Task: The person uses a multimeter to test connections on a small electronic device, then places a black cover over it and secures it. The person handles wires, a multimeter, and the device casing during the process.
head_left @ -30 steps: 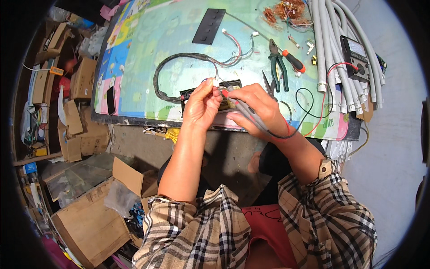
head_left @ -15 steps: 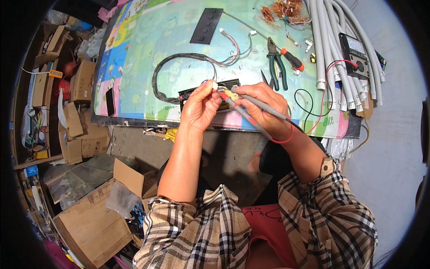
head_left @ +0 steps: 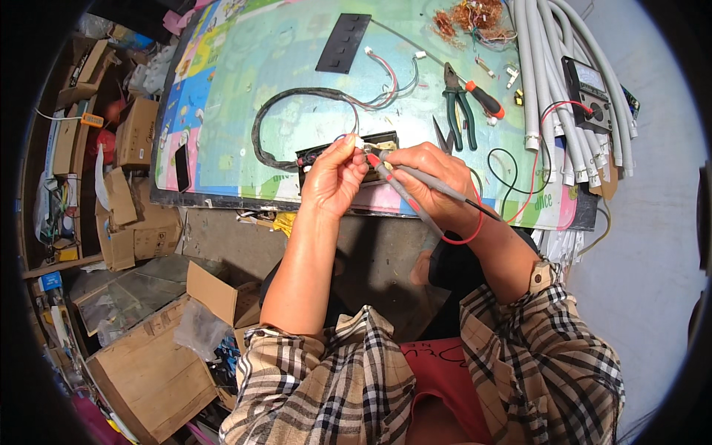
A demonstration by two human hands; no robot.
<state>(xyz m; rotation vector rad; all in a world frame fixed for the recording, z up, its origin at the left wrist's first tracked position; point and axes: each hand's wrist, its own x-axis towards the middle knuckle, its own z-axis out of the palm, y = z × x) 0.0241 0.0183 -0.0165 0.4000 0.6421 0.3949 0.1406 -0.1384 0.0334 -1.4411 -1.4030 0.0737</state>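
left hand (head_left: 334, 174) pinched a small white connector (head_left: 359, 141) between thumb and fingertips, lifted just above the near edge of the table (head_left: 245, 74) so that its contacts faced my other hand. right hand (head_left: 423, 174) was closed around two grey meter probes (head_left: 423, 194), both gripped together like a pair of pencils, which let one hand steer both tips; the red-tipped one met the connector, while i could not tell whether the second tip touched it too. the connector ended a black wire harness (head_left: 278, 122) that looped back across the table, so the slack let me raise the plug without dragging the rest. directly beneath my fingers lay a black rectangular part (head_left: 348, 148), partly hidden by both hands. red and black leads (head_left: 519, 182) ran from the probes to the multimeter (head_left: 588, 90), which rested on a bundle of grey corrugated hoses (head_left: 564, 89) at the far right, its face turned toward me for reading. green-handled pliers (head_left: 454, 104) and an orange-handled screwdriver (head_left: 486, 100) lay just beyond my right hand, near enough to grasp. a black panel (head_left: 343, 43) and a tangle of copper wire (head_left: 475, 16) sat farther off, well apart from the work.
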